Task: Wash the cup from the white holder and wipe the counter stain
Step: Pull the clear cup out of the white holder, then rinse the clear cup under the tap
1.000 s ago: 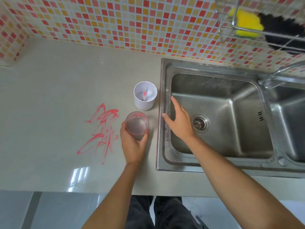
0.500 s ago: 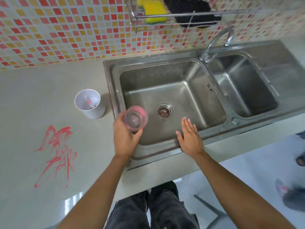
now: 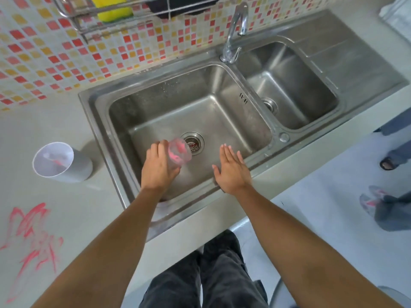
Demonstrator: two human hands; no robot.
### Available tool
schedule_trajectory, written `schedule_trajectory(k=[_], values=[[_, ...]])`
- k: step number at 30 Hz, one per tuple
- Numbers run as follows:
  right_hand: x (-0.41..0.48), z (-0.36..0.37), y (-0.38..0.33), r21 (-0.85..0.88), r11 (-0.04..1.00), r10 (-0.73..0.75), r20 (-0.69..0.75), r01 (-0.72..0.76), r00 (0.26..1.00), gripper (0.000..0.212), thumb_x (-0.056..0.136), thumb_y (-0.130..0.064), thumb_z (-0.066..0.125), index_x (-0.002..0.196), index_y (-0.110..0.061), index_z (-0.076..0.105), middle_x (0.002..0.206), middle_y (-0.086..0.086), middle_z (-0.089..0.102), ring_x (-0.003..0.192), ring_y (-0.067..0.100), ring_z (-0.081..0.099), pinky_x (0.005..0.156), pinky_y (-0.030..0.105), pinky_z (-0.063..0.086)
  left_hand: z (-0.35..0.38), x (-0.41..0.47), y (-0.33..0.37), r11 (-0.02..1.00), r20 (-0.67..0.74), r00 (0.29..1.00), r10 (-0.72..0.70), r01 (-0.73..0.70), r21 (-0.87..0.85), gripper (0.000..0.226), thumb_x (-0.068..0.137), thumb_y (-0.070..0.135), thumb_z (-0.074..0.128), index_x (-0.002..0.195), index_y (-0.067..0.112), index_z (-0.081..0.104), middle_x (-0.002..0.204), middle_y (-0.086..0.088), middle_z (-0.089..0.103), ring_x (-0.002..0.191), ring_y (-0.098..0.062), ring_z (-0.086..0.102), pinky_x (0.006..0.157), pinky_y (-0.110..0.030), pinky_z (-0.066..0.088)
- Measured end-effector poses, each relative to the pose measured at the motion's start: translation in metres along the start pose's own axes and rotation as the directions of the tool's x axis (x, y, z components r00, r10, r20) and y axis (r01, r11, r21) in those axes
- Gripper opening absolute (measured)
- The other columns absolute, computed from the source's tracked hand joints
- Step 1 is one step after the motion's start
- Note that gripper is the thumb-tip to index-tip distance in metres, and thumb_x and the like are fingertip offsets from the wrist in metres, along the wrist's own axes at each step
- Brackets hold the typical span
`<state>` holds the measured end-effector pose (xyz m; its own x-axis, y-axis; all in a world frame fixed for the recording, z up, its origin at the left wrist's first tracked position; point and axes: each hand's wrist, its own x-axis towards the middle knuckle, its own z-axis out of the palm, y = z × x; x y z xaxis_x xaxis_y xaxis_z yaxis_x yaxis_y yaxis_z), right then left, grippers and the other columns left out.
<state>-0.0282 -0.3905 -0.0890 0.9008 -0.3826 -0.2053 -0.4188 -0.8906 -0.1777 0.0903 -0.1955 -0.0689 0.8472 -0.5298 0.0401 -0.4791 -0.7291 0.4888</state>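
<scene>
Left hand (image 3: 159,168) holds the cup (image 3: 179,152), seemingly tipped, over the sink (image 3: 224,192) drain; right hand (image 3: 231,171), fingers spread and empty, should open the faucet (image 3: 235,32).

1. You see a steel double sink (image 3: 287,138) with a curved faucet (image 3: 236,30) behind it.
2. Above you, a wire rack (image 3: 124,12) holds a yellow sponge (image 3: 114,12).

Brushed, dull-sheened steel sink (image 3: 97,121), shiny chrome tap (image 3: 236,25), clear glassy cup (image 3: 179,152), smooth glossy counter (image 3: 44,121).
</scene>
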Motion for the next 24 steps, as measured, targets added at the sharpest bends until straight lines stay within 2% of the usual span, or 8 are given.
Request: schedule_trajectory(k=[5, 9, 13, 16, 18, 21, 24], values=[[0.001, 0.000, 0.001, 0.007, 1.000, 0.004, -0.006, -0.004, 1.000, 0.070, 0.097, -0.040, 0.033, 0.153, -0.007, 0.007, 0.161, 0.008, 0.011, 0.148, 0.017, 0.004, 0.121, 0.038, 0.002, 0.007, 0.016, -0.007, 0.975, 0.050, 0.995, 0.085, -0.093, 0.204, 0.065, 0.065, 0.019, 0.078, 0.120, 0.005, 0.046, 0.108, -0.017, 0.048, 0.091, -0.033, 0.046, 0.080, -0.039, 0.045], [0.001, 0.000, 0.000, 0.008, 1.000, 0.006, -0.015, -0.005, 1.000, 0.070, 0.096, -0.040, 0.035, 0.152, -0.006, 0.009, 0.160, 0.009, 0.015, 0.148, 0.019, 0.007, 0.121, 0.038, 0.003, 0.009, 0.025, -0.013, 0.942, 0.094, 0.988, 0.121, -0.145, 0.304, 0.064, 0.065, 0.019, 0.076, 0.121, 0.007, 0.046, 0.110, -0.016, 0.048, 0.092, -0.032, 0.045, 0.084, -0.035, 0.036], [0.001, -0.001, 0.000, 0.014, 1.000, 0.006, -0.019, -0.006, 1.000, 0.070, 0.096, -0.039, 0.036, 0.152, -0.006, 0.011, 0.160, 0.009, 0.017, 0.148, 0.019, 0.009, 0.121, 0.037, 0.004, 0.006, 0.030, -0.011, 0.930, 0.096, 0.985, 0.144, -0.167, 0.327, 0.070, 0.059, 0.011, 0.079, 0.120, 0.008, 0.044, 0.109, -0.018, 0.046, 0.090, -0.032, 0.044, 0.086, -0.038, 0.041], [0.001, -0.001, 0.000, 0.018, 1.000, 0.012, -0.024, -0.012, 1.000, 0.070, 0.095, -0.039, 0.037, 0.152, -0.006, 0.012, 0.159, 0.008, 0.018, 0.148, 0.019, 0.010, 0.121, 0.038, 0.005, 0.003, 0.033, -0.008, 0.918, 0.073, 0.982, 0.171, -0.186, 0.350, 0.066, 0.057, 0.002, 0.072, 0.118, 0.008, 0.046, 0.107, -0.018, 0.046, 0.089, -0.032, 0.043, 0.087, -0.038, 0.041], [0.000, -0.001, -0.001, 0.021, 1.000, 0.012, -0.022, -0.012, 1.000, 0.070, 0.095, -0.039, 0.037, 0.152, -0.006, 0.012, 0.159, 0.008, 0.017, 0.148, 0.019, 0.010, 0.121, 0.037, 0.004, 0.003, 0.037, -0.009, 0.897, 0.078, 0.978, 0.193, -0.208, 0.390, 0.068, 0.057, -0.001, 0.070, 0.119, 0.010, 0.046, 0.107, -0.017, 0.047, 0.091, -0.032, 0.044, 0.093, -0.040, 0.039], [0.000, -0.001, 0.000, 0.026, 1.000, 0.016, -0.024, -0.016, 1.000, 0.070, 0.095, -0.039, 0.036, 0.152, -0.007, 0.012, 0.159, 0.008, 0.017, 0.148, 0.019, 0.010, 0.121, 0.037, 0.004, 0.000, 0.040, -0.009, 0.856, 0.076, 0.970, 0.229, -0.238, 0.459, 0.073, 0.055, -0.003, 0.071, 0.123, 0.011, 0.046, 0.109, -0.018, 0.049, 0.103, -0.033, 0.040, 0.106, -0.050, 0.034], [0.000, 0.000, 0.000, 0.031, 0.999, 0.015, -0.022, -0.014, 1.000, 0.070, 0.095, -0.040, 0.036, 0.152, -0.006, 0.012, 0.159, 0.009, 0.017, 0.148, 0.019, 0.010, 0.121, 0.038, 0.005, -0.003, 0.041, -0.007, 0.802, 0.092, 0.959, 0.269, -0.276, 0.530, 0.076, 0.055, -0.006, 0.068, 0.125, 0.012, 0.044, 0.116, -0.020, 0.049, 0.109, -0.034, 0.041, 0.111, -0.054, 0.028]])
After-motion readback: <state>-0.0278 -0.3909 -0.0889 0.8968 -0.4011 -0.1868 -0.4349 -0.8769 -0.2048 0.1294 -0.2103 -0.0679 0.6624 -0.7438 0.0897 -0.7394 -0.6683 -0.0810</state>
